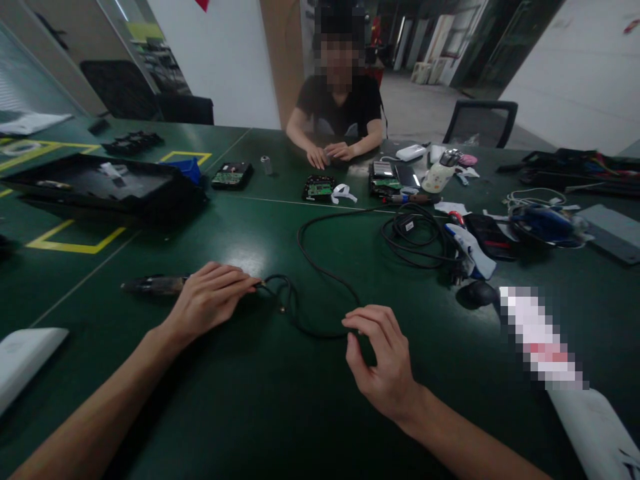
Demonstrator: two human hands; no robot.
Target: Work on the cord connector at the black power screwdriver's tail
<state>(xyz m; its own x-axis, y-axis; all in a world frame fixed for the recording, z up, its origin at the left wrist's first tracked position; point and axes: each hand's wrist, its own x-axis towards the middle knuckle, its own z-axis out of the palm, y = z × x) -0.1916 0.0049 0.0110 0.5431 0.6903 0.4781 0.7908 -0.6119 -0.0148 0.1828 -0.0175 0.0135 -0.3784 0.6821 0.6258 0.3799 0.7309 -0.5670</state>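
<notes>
My left hand point(213, 297) reaches in from the left, its fingers pressed together over one end of a thin black cable point(325, 269). A small brassy spot shows at those fingertips. Beside that hand lies a dark, pen-shaped tool point(155, 285), its right end hidden behind the hand. My right hand point(383, 347) is curled over the cable's near bend, with a gap showing between thumb and fingers. The cable passes behind these fingertips, and I see no firm grip on it. Between the hands it lies in loose loops, running to a coil point(413, 233) further back.
A person point(340, 110) sits opposite, both hands at the table's far edge. Several opened devices with green boards point(320, 189) lie before them. A black tray point(100, 187) stands left. Right are a blue-and-white tool point(473, 250), pouches and wires. White objects point(30, 363) flank the near edge.
</notes>
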